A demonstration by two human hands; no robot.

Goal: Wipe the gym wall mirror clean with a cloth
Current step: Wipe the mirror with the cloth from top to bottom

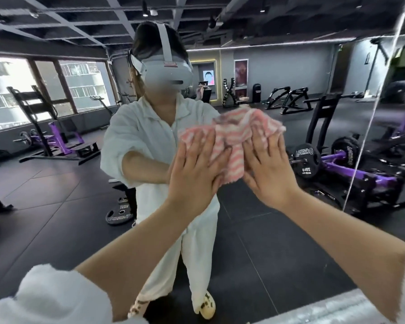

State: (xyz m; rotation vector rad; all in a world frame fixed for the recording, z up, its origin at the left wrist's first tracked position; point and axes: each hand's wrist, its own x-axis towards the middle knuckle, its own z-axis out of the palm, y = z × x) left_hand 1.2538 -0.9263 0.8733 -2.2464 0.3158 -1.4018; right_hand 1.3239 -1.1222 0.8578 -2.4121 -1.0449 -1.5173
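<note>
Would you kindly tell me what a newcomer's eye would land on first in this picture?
First, the pink-and-white striped cloth at centre, pressed flat against the large gym wall mirror by the left hand and right hand, fingers straight. Behind it stands the reflection of the person in white clothes wearing a grey headset. To the right, reflected purple weight machines line the dark floor.
</note>
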